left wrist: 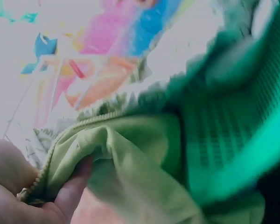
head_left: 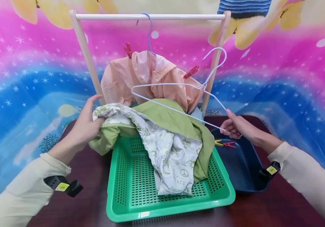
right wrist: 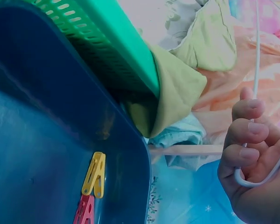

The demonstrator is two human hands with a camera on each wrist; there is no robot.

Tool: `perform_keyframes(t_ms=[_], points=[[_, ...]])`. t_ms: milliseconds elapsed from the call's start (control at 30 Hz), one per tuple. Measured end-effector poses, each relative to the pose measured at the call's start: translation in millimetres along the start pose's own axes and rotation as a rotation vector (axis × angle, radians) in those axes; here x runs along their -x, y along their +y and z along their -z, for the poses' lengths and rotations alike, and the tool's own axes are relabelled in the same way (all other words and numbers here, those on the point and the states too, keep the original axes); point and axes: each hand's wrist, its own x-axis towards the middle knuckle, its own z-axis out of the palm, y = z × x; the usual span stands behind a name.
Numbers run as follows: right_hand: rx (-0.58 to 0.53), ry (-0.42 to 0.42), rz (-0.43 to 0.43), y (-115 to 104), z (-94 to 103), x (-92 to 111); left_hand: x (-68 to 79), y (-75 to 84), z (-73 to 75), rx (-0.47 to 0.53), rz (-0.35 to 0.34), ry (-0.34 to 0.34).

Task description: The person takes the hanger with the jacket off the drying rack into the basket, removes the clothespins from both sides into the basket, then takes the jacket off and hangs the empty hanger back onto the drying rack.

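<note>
A green jacket (head_left: 162, 110) with a white printed lining drapes over the green basket (head_left: 171, 208). My left hand (head_left: 87, 124) grips it at the left end, and in the left wrist view the thumb and fingers pinch the cloth beside the zipper (left wrist: 86, 122). My right hand (head_left: 237, 126) holds a white wire hanger (head_left: 168, 84) by one end, its hook up and its other end reaching over the jacket. In the right wrist view the fingers (right wrist: 246, 133) curl round the hanger's bent corner.
Behind, a peach jacket (head_left: 122, 78) hangs on a purple hanger (head_left: 150, 34) from a wooden rack (head_left: 151, 17), with red clothespins (head_left: 191, 72) on it. A dark blue tray (head_left: 245, 170) at the right holds yellow (right wrist: 94, 173) and red (right wrist: 85, 210) clothespins.
</note>
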Motion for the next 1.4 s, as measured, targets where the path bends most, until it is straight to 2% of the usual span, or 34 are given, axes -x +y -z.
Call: perform_keyframes(t_ms=[200, 267, 333, 400, 467, 600, 667, 767, 900, 1000, 1067, 1233, 1400], points=[[-0.022, 0.023, 0.020, -4, -0.1, -2, 7.9, 33.5, -25.8, 0.344, 0.134, -0.072], [-0.025, 0.031, 0.025, -7, -0.5, -2, 10.2, 40.0, -38.0, 0.380, 0.154, -0.104], [-0.029, 0.037, 0.025, -8, -0.7, -2, 11.8, 41.9, -52.9, 0.364, 0.146, -0.152], [-0.033, 0.041, 0.024, -10, -0.6, -2, 14.3, 40.3, -69.0, 0.262, 0.114, -0.209], [-0.039, 0.042, 0.026, -11, -0.6, -2, 17.2, 35.4, -85.9, 0.127, 0.037, -0.288], [-0.046, 0.039, 0.033, -12, -1.3, -3, 31.4, 26.2, -115.0, -0.236, -0.110, -0.398], [-0.050, 0.036, 0.039, -12, -2.5, -3, 39.2, 20.7, -125.1, -0.380, -0.146, -0.455], [-0.058, 0.027, 0.050, -12, -4.7, -3, 47.0, 12.5, -129.1, -0.543, -0.107, -0.588], [-0.073, 0.017, 0.068, -12, -7.6, -4, 45.3, -1.4, -124.7, -0.720, 0.023, -0.746], [-0.082, 0.011, 0.079, -12, -10.6, -5, 37.3, -12.3, -120.8, -0.787, 0.087, -0.802], [-0.082, 0.006, 0.081, -13, -12.6, -6, 30.9, -18.4, -119.1, -0.800, 0.105, -0.826], [-0.078, 0.005, 0.084, -15, -15.5, -6, 18.2, -26.7, -119.3, -0.814, 0.094, -0.867], [-0.075, 0.006, 0.099, -17, -17.1, -6, 10.6, -27.0, -124.6, -0.869, 0.121, -0.915]])
